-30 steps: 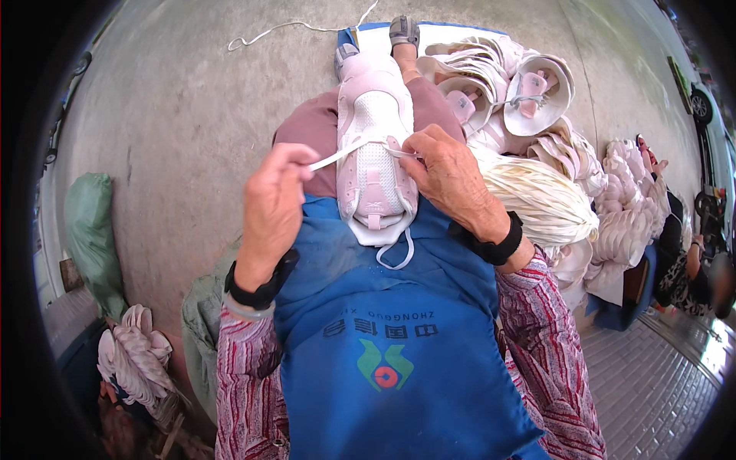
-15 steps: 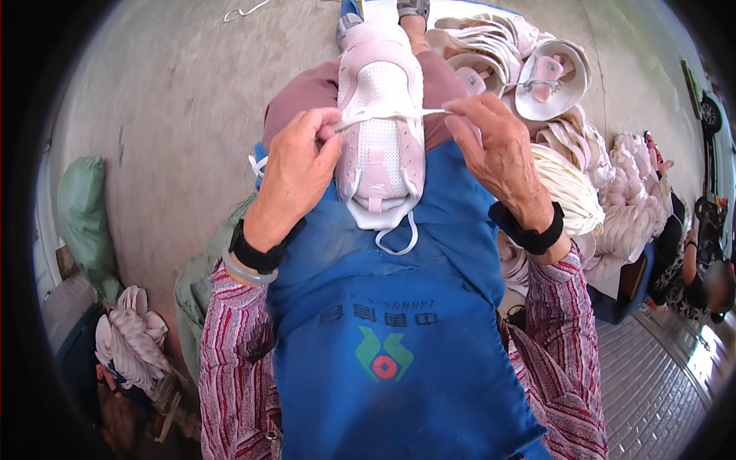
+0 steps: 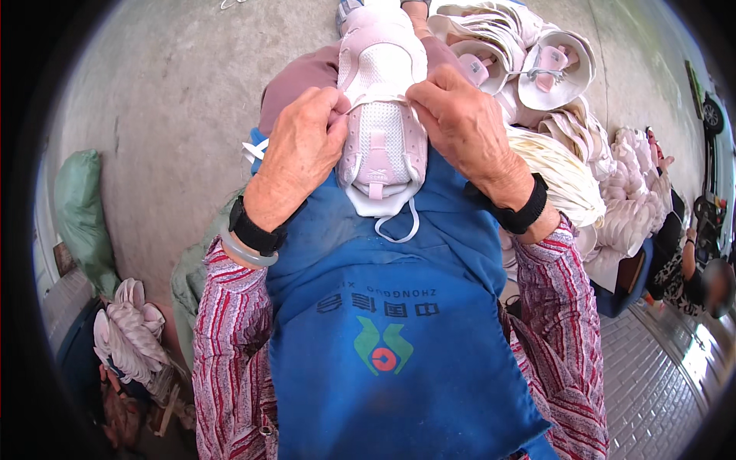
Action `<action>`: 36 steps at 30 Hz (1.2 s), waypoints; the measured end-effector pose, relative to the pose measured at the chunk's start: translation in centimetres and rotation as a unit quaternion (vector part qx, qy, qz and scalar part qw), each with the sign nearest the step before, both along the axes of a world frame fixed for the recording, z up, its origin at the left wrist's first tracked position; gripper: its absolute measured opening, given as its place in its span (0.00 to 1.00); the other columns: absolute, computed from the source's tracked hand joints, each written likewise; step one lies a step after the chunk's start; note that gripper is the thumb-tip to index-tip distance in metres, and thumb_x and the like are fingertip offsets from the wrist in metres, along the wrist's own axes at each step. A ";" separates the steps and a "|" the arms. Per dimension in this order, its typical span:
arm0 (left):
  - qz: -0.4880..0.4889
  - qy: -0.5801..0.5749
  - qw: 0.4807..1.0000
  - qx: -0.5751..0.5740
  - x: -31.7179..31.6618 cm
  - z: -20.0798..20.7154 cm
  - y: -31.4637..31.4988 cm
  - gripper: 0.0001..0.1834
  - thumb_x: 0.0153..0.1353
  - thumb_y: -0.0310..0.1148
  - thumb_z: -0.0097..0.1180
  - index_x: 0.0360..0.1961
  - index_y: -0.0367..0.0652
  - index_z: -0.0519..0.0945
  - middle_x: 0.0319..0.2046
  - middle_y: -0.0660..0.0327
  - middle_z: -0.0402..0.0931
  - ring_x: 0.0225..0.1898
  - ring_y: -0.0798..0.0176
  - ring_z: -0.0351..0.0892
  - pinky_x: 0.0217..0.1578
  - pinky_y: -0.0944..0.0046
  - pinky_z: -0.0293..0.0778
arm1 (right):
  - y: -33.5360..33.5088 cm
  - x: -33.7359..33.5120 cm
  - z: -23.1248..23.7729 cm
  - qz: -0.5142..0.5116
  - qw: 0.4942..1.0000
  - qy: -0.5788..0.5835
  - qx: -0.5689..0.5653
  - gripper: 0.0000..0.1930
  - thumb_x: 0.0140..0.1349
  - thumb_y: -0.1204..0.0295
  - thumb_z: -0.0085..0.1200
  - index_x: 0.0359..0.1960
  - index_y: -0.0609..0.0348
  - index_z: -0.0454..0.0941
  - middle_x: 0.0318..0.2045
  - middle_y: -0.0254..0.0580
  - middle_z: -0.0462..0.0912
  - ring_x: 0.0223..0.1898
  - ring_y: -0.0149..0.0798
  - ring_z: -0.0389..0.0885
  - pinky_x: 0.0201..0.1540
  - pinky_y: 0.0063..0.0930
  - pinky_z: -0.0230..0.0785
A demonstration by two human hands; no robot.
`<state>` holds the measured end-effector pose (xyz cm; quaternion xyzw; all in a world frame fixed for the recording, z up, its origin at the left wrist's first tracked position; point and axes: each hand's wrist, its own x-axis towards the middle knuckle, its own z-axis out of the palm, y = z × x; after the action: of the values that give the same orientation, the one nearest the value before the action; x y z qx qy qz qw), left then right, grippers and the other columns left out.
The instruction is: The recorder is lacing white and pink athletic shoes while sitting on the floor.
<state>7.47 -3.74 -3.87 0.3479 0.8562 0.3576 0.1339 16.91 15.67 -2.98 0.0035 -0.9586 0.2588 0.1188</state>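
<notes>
A pink and white shoe upper (image 3: 376, 157) lies lengthwise on my lap, over a blue apron (image 3: 368, 261). Across its opening runs a white shoelace (image 3: 379, 98). My left hand (image 3: 303, 146) pinches the lace at the upper's left edge. At the right edge, my right hand (image 3: 468, 134) is closed on the other end of the lace, its fingertips partly hidden against the upper. A loose lace loop (image 3: 414, 222) hangs from the near end of the upper, onto the apron.
Stacked pink and white uppers (image 3: 548, 73) lie on the floor ahead right, beside a bundle of cream laces (image 3: 556, 172). More uppers (image 3: 632, 199) are heaped farther right, near another person (image 3: 686, 276). At left are a green sack (image 3: 80, 215) and bundled uppers (image 3: 130, 333).
My right hand has moved left and slightly up to the edge of the upper. The lace stretch that stuck out to the right no longer shows. My left hand stays at its edge.
</notes>
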 end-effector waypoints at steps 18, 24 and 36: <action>0.010 -0.013 1.000 0.015 -1.3 0.8 0.2 0.03 0.54 0.23 0.53 0.30 0.34 0.76 0.25 0.54 0.74 0.26 0.57 0.76 0.28 0.62 0.71 | 0.5 1.6 -0.4 -0.011 0.999 -0.041 -0.026 0.07 0.55 0.70 0.57 0.32 0.57 0.75 0.27 0.44 0.72 0.28 0.49 0.77 0.28 0.39 0.71; -0.023 -0.008 1.000 0.012 -1.1 -0.1 -0.7 0.04 0.53 0.23 0.53 0.30 0.35 0.77 0.27 0.48 0.76 0.27 0.48 0.77 0.28 0.57 0.71 | 1.8 2.7 1.2 -0.093 0.939 -0.133 -0.303 0.08 0.51 0.74 0.61 0.32 0.64 0.77 0.28 0.44 0.77 0.29 0.39 0.76 0.33 0.27 0.71; 0.090 -0.380 0.915 0.100 3.0 2.9 -3.5 0.11 0.67 0.30 0.46 0.46 0.35 0.69 0.32 0.60 0.80 0.13 0.79 0.63 0.12 0.78 0.63 | 2.8 6.5 -0.4 -0.108 0.987 -0.087 -0.084 0.07 0.57 0.79 0.52 0.38 0.62 0.75 0.30 0.51 0.75 0.32 0.53 0.76 0.35 0.39 0.68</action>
<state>10.42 -7.26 -0.98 0.1183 0.7282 0.5574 0.3809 23.38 18.49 -3.42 -0.1326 -0.9349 0.3232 0.0624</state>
